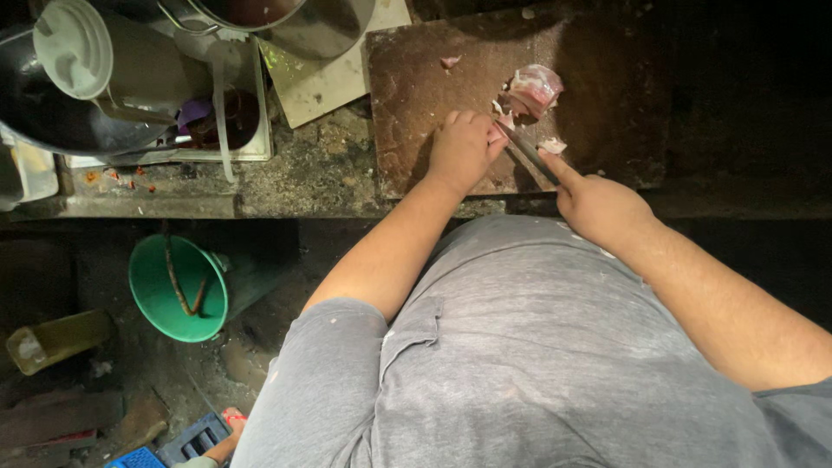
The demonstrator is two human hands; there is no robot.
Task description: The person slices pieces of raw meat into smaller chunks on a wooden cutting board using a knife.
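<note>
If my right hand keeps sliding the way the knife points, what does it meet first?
Most likely your left hand: the right hand aims the knife up-left, and its tip lies by those fingers. The pink meat on the cutting board sits just beyond.

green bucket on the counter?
No. The green bucket sits on the floor below the counter, left of the person.

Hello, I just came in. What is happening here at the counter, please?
A person in a grey shirt stands at a stone counter and cuts raw meat on a dark wooden cutting board. The left hand is closed around a small piece by the blade, and the right hand holds the knife with the forefinger along it. Small meat scraps lie on the board. Pots and a green bucket are at the left.
</note>
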